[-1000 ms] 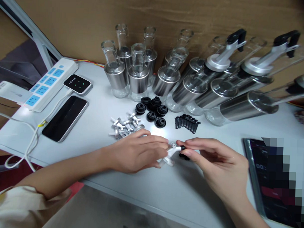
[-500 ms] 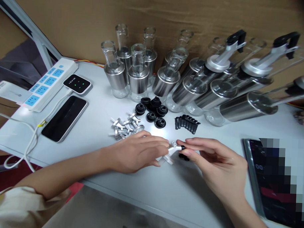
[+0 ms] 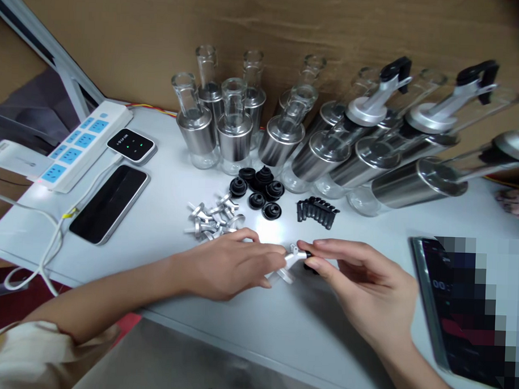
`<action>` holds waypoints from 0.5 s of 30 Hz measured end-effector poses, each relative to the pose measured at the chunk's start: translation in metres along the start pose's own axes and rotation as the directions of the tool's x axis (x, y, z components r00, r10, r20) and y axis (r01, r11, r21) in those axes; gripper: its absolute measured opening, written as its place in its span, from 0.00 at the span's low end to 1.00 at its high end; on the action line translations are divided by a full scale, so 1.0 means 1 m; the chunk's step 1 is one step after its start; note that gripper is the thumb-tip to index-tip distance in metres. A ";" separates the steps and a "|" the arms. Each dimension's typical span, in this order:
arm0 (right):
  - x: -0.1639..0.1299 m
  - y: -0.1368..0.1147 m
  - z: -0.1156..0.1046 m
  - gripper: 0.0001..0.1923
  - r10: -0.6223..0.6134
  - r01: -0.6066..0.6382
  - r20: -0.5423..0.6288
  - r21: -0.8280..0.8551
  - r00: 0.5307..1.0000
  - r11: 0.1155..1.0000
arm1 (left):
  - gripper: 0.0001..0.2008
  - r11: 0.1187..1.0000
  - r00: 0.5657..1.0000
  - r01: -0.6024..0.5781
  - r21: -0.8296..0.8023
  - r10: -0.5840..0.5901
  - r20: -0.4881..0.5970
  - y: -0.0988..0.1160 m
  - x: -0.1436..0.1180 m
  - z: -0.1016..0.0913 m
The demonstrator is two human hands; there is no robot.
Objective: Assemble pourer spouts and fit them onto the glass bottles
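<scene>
While the left hand (image 3: pixel 231 267) gripped a silver spout (image 3: pixel 295 258) above the near middle of the white table (image 3: pixel 259 325), the right hand (image 3: pixel 367 283) pinched a black tip (image 3: pixel 309 254) at the spout's end between thumb and forefinger. The left fingers hid the spout's other part. Small black pieces (image 3: pixel 311 268) lay just below the right fingertips, mostly covered by them. At the near right lay a dark-screened device (image 3: pixel 434 297), its far side blurred into blocks.

A little farther, a heap of silver spouts (image 3: pixel 216 215) lay just beyond the left hand, which overlapped its near edge. A black phone (image 3: pixel 110 203) lay well to the left, with a white cable (image 3: pixel 93 184) between it and a power strip (image 3: pixel 84 146). Black stoppers (image 3: pixel 264 186) and, to their right, a row of black tubes (image 3: pixel 316 210) lay between the hands and the bottles (image 3: pixel 236 138). Those stood close together, the front ones partly hiding those behind; toward the right, some bore silver tops (image 3: pixel 367 111). Brown cardboard (image 3: pixel 141 48) rose at the far side.
</scene>
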State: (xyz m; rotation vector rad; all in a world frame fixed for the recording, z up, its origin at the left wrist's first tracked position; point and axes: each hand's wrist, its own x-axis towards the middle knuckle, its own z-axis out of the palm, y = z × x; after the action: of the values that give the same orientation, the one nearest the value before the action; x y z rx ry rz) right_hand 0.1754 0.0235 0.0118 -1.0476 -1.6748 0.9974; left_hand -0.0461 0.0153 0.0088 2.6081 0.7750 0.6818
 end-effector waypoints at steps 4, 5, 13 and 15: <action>0.000 -0.001 0.000 0.15 -0.029 0.029 0.007 -0.011 1.000 1.000 | 0.11 0.999 1.000 -0.004 0.033 0.003 0.010 0.003 0.000 -0.001; 0.001 -0.001 0.000 0.15 -0.023 0.023 0.025 -0.007 0.999 1.000 | 0.10 1.000 1.000 -0.009 0.028 0.009 0.003 0.003 0.000 -0.002; 0.012 -0.004 0.001 0.04 0.032 -0.027 0.212 -0.026 0.977 0.999 | 0.10 0.976 0.994 -0.106 0.189 0.108 0.000 0.002 0.001 -0.004; 0.012 -0.004 0.001 0.02 0.097 -0.100 0.216 0.000 0.972 0.995 | 0.12 0.971 0.994 -0.104 0.213 0.106 0.001 0.000 -0.001 -0.004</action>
State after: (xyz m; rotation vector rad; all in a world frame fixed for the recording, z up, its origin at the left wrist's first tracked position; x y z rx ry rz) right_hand 0.1706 0.0327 0.0187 -1.0542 -1.8031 1.2201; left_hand -0.0489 0.0157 0.0120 2.8594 0.7543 0.6755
